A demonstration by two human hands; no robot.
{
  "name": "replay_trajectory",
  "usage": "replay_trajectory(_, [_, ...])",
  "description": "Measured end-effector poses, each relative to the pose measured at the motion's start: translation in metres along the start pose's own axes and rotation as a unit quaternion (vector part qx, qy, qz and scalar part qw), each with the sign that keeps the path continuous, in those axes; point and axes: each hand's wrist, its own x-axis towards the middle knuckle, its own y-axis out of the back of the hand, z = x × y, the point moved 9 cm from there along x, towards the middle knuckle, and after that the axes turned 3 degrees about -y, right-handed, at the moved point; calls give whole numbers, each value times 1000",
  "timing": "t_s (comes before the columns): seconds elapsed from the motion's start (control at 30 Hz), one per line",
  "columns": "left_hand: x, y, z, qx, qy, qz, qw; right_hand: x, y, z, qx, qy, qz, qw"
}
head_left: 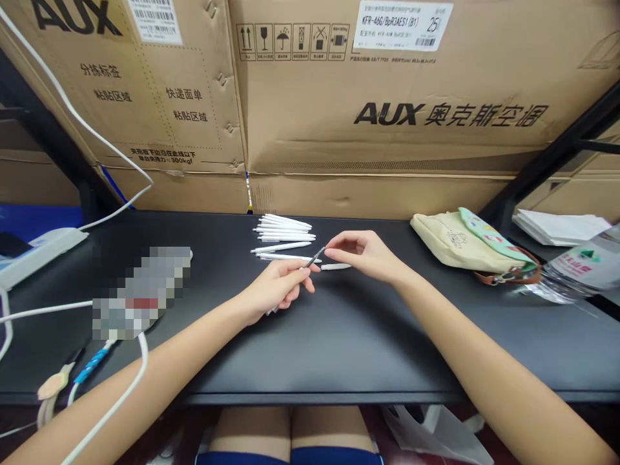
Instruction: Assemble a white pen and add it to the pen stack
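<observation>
My left hand (pixel 281 287) is closed, its thumb and fingers gripping a thin dark pen refill (pixel 316 256) that points up to the right. A pale end of something slim, perhaps a pen barrel, shows below this palm; the fingers hide the rest. My right hand (pixel 365 255) pinches the refill's upper tip between thumb and forefinger. Just under the right fingers lies a short white pen barrel (pixel 336 266) on the black desk (pixel 339 349). Behind the left hand, several white pens (pixel 283 227) lie side by side in a loose row.
At the left are a blurred-out device (pixel 150 284) with white cables and a power strip (pixel 46 255). A cream pouch (pixel 455 242), white papers (pixel 557 227) and a plastic packet (pixel 588 261) lie at the right. Large cardboard boxes (pixel 387 148) stand behind the desk.
</observation>
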Motion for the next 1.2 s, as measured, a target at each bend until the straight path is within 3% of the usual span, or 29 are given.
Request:
replay_trajectory(0.23, [1,4,2,-11,0,24,1000,0,2,11,-128,1,-19,992])
replay_trajectory(0.53, [0,5,2,-13,3,32,999,-1,-16,16,-145,-5,-88,985])
replay_trajectory(0.87, [2,5,0,4,5,29,1000,-4,-18,12,-206,10,-92,974])
replay_trajectory(1.0, [1,4,1,12,1,24,1000,-5,-17,11,-189,11,-82,979])
replay_trajectory(1.2, [1,1,1,54,-11,8,998,-2,-11,8,-64,17,-18,998])
